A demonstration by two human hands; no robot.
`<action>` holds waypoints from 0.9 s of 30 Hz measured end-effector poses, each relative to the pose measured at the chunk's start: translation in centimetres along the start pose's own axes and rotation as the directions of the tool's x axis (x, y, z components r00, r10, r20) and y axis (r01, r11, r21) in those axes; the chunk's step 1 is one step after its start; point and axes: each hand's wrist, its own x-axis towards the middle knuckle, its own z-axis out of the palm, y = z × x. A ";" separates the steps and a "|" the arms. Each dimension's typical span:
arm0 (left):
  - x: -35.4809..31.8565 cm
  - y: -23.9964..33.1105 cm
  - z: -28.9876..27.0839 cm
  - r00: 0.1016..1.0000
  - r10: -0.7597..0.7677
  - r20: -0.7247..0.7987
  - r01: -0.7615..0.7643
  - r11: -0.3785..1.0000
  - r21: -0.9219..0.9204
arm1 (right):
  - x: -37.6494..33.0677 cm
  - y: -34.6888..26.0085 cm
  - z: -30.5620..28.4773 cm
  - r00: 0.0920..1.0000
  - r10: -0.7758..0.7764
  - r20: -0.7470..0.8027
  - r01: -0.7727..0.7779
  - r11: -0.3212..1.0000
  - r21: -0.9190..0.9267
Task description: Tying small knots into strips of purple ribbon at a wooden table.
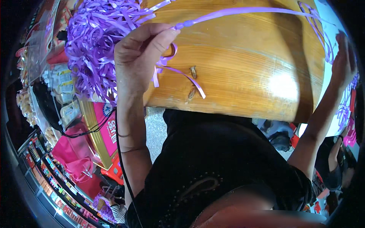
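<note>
My left hand [146,51] is closed in a pinch on a knotted purple ribbon [243,10], just above the wooden table [235,49]. From the knot the ribbon stretches to the right along the far side of the table, and short cut tails hang below my fingers. At the right rim of the view, my right hand [344,62] is raised beside hanging loops of purple ribbon [323,36]. Its fingers are dim and partly cut off, so a grip on the ribbon cannot be made out. A large heap of purple ribbons [95,45] lies left of my left hand.
Left of the table are bagged goods [62,87], a pink box with a gold edge [108,125] and a pink bag [74,155]. A black cord [118,152] runs along my left forearm. Shelves [61,190] stand lower left. Another person [332,163] is at the lower right.
</note>
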 end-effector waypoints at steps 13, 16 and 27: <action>-2.1 -0.9 2.1 0.993 0.100 0.059 -0.077 0.946 -0.316 | 1.1 -15.8 15.0 0.784 -0.608 0.125 0.570 0.785 0.242; -2.7 -0.5 2.3 0.979 0.151 0.137 -0.078 0.900 -0.429 | 0.5 -17.9 15.6 0.804 -0.585 0.107 0.540 0.794 0.280; -3.8 -1.0 1.2 0.944 0.331 0.018 -0.331 0.938 0.099 | 0.0 -20.2 14.1 0.945 -0.129 0.301 -0.102 0.757 0.646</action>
